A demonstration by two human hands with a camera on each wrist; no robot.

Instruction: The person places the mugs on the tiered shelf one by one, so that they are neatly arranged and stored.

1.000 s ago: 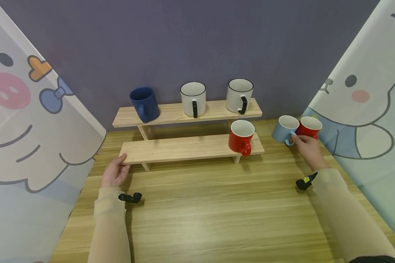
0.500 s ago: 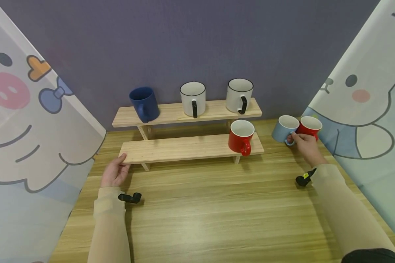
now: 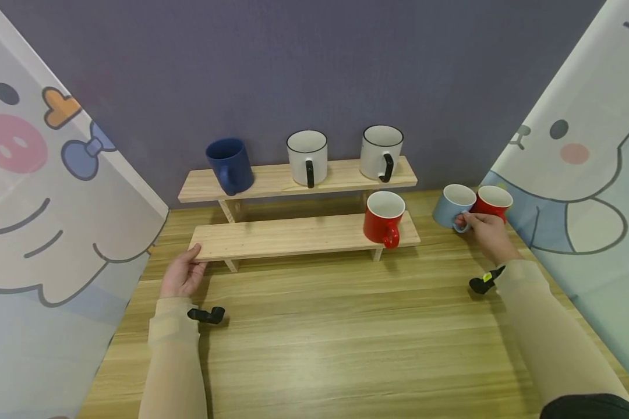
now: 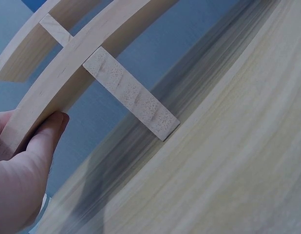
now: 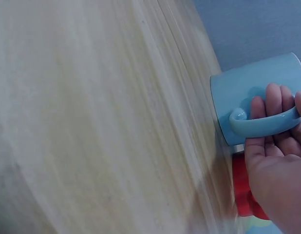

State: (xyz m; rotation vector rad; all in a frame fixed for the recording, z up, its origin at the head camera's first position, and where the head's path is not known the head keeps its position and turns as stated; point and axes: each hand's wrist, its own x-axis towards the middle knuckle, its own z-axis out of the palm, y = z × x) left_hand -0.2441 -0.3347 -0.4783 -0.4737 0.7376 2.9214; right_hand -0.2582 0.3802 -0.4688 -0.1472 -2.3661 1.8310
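Note:
My left hand (image 3: 182, 276) grips the left end of the lower board (image 3: 288, 235) of a two-tier wooden shelf; in the left wrist view the thumb lies against the board's underside. At the right, my right hand (image 3: 491, 237) holds a light blue mug (image 3: 446, 210) by its handle. The right wrist view has fingers passed through the handle (image 5: 265, 126), and the mug's base is at the tabletop. A red mug (image 3: 484, 205) stands close behind that hand, partly hidden by it. Another red mug (image 3: 376, 224) sits at the lower board's right end.
On the upper board (image 3: 269, 177) stand a dark blue mug (image 3: 239, 169) and two white mugs with black handles, one in the middle (image 3: 299, 163) and one at the right (image 3: 372, 157). A dark wall (image 3: 314, 64) rises behind; cartoon-printed panels flank the wooden table (image 3: 314, 331).
My right fingers have shifted slightly left, further into the light blue mug's handle. The mug and my left hand have stayed in place.

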